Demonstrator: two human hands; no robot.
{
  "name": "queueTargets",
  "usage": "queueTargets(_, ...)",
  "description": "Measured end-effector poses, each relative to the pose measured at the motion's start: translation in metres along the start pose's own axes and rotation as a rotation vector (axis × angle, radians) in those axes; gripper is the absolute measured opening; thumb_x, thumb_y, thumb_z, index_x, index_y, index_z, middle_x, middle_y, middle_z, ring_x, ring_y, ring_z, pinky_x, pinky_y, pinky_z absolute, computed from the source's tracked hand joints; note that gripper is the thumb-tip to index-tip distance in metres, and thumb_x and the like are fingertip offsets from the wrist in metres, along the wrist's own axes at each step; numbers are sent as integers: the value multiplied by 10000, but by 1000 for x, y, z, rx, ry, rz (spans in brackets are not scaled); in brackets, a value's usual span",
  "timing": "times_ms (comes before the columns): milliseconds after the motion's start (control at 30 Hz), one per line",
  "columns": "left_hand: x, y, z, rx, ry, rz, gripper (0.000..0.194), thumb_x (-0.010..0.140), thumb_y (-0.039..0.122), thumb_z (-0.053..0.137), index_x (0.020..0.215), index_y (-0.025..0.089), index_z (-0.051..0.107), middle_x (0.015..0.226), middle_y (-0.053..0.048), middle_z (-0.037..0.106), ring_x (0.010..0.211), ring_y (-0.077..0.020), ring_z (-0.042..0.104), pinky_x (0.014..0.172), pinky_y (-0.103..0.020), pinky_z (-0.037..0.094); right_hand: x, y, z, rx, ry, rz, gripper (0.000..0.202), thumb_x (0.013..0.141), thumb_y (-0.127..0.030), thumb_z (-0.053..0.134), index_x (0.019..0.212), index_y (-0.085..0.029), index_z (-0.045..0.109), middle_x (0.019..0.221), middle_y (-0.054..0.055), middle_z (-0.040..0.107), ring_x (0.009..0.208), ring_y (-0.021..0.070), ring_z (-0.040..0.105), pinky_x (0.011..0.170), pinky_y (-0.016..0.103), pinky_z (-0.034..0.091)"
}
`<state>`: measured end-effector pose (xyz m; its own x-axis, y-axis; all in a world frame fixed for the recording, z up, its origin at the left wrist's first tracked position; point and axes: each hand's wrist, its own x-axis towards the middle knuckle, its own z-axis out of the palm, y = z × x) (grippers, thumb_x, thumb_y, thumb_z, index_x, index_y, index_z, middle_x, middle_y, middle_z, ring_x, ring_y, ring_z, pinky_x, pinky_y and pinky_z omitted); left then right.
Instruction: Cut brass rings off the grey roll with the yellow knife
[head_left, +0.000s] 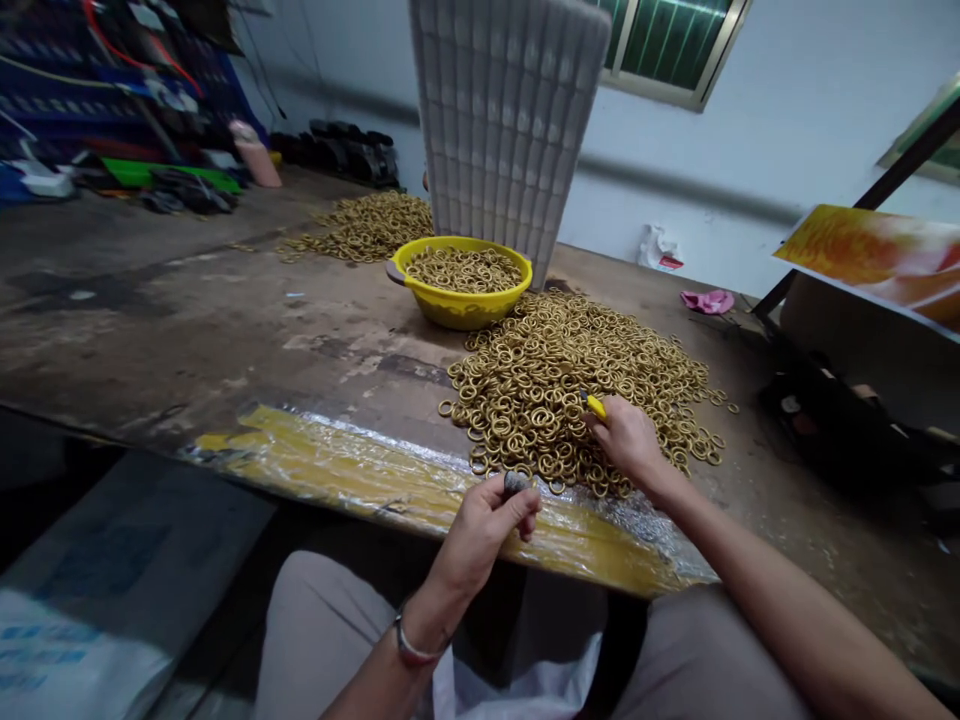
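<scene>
My right hand (627,436) is closed round a small yellow tool with a dark tip (595,405), like a utility knife; its exact kind is unclear. It is over the right part of a large pile of gold-coloured rings (547,370). Just beyond the near table edge, my left hand (487,525) has its fingers curled and thumb pressed in. A dark wrap (516,482) covers one of its fingertips. Whatever those fingers pinch, if anything, is hidden. Behind the pile stands a yellow basin (465,308) filled with similar rings.
A tall grey ribbed panel (510,120) stands upright behind the basin. Another ring heap (367,225) lies farther left. Yellow tape and clear film (337,460) cover the near table edge. A pink bottle (256,155) is at the back left, a pink cloth (707,301) at right.
</scene>
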<state>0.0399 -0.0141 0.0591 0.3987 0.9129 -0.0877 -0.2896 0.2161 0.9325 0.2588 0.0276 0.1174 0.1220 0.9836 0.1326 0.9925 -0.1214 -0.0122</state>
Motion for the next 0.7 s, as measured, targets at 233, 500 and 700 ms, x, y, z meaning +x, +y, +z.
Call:
queueTargets(233,23,-7,6,-415,-95,-165,284,716,276,763,754,162,505,643,14,590,500,-75,498,467,-182,370,12,6,15,-17,-45,3,153,924,-277,503,916,-167,609,965,80,662,826,186,615,662,270,337)
queueTargets(500,33,-13,-1,-596,-124,-209,248,677,246,778,788,141,582,691,-11,605,557,-92,530,504,-199,387,9,8,18,24,-35,-42,118,901,-251,509,870,-175,595,947,68,620,794,166,580,688,261,356)
queueTargets(700,34,-15,0,-594,-131,-188,347,719,376,771,698,156,504,667,2,555,542,-85,507,495,-198,382,4,14,11,148,87,-17,70,838,-207,496,799,-183,550,845,54,581,736,168,535,662,267,347)
